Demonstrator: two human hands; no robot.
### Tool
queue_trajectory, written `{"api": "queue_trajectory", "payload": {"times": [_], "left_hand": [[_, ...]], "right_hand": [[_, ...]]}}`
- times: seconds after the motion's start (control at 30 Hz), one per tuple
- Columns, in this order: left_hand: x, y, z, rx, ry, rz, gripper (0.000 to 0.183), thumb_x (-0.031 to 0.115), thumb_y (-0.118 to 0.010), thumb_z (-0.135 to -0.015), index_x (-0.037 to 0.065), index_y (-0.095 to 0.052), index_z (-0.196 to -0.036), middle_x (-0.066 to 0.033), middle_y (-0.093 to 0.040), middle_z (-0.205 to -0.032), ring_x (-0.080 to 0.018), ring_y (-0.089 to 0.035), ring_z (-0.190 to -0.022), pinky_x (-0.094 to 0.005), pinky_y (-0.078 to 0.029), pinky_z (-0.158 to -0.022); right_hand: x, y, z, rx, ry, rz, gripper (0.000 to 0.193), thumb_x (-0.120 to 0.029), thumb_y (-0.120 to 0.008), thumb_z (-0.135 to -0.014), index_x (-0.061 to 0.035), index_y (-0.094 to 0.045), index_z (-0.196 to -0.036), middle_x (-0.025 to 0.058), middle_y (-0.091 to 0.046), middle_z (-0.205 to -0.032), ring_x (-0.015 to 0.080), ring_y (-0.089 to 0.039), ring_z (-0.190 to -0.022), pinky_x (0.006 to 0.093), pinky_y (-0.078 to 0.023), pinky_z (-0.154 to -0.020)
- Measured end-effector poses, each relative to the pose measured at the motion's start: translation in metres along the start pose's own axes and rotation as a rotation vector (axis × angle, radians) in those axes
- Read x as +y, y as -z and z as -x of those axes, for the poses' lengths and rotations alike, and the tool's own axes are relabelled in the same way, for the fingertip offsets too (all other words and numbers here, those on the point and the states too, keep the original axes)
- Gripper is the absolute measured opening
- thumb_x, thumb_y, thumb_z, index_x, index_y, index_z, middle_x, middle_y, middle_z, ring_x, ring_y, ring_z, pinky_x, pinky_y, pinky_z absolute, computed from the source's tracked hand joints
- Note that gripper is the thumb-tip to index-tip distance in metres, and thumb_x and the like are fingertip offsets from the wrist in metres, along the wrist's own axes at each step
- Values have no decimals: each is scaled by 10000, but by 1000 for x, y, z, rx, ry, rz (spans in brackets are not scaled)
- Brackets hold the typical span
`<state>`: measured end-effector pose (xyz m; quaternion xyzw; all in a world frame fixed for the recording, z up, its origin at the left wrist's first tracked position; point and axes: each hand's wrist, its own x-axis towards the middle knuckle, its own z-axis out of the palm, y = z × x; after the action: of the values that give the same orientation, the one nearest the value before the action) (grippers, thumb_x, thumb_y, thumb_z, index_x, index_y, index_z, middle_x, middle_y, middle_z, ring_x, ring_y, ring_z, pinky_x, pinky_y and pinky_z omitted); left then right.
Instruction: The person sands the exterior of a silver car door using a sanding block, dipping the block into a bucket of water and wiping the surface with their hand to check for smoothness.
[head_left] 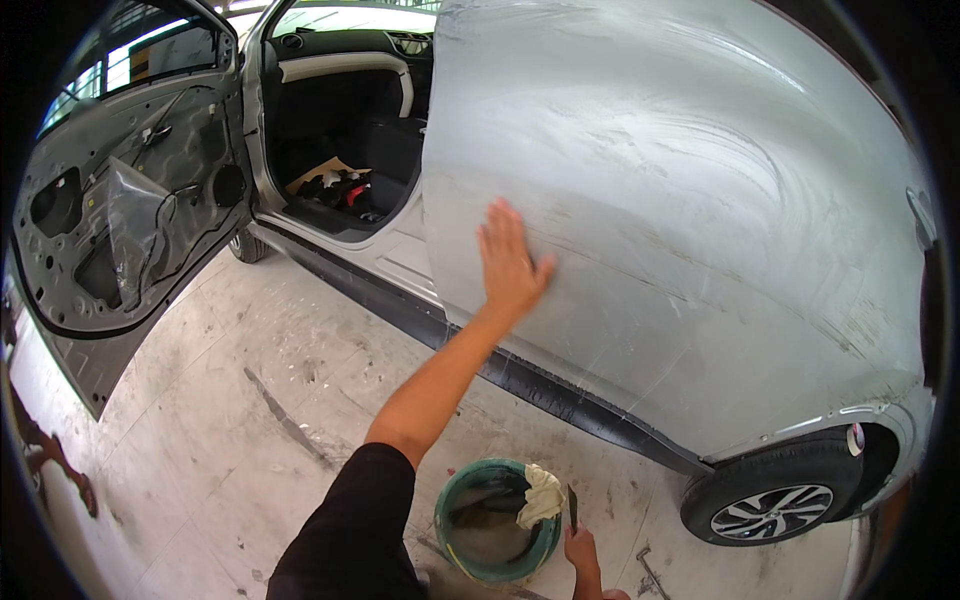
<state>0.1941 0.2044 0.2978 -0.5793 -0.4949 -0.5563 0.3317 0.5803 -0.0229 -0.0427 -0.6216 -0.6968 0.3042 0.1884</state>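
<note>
Fingers stretched out, my left hand (510, 262) lies flat against the silver-grey rear door (620, 200) of a car, near the door's front edge. The panel is wet and dull, with smeary streaks and a dark scuffed line across its lower part. Low in the view, my right hand (582, 550) is closed round a dark, thin, flat piece (573, 508); its exact kind I cannot make out. Beside that hand stands a green bucket (447, 520) of murky water. A cream cloth (542, 497) hangs over the bucket's rim.
At left the front door (150, 300) stands open, its inner trim off and plastic sheeting showing. The rear wheel (772, 512) is at lower right. A bent metal tool (652, 572) lies on the stained floor (220, 440). Another person's foot (85, 492) shows at far left.
</note>
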Motion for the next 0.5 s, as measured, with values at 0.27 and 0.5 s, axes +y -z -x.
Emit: {"api": "queue_trajectory", "payload": {"times": [0.27, 0.5], "left_hand": [[-62, 9, -14, 132, 154, -17, 887, 520, -467, -978, -19, -86, -1569, -282, -56, -1632, -449, -34, -1516, -621, -36, -1181], [-94, 28, -12, 18, 263, -100, 936, 428, -547, -968, -12, 16, -1571, -264, 45, -1639, -436, 34, -1520, -591, -61, -1194]], "right_hand": [[-23, 24, 11, -113, -224, 54, 375, -235, -572, -960, 55, -598, -1196, 289, -675, -988, 443, -652, -959, 475, -500, -822], [19, -37, -15, -93, -71, -50, 402, -234, -550, -970, 79, -583, -1220, 336, -639, -1113, 470, -604, -1084, 481, -478, -900]]}}
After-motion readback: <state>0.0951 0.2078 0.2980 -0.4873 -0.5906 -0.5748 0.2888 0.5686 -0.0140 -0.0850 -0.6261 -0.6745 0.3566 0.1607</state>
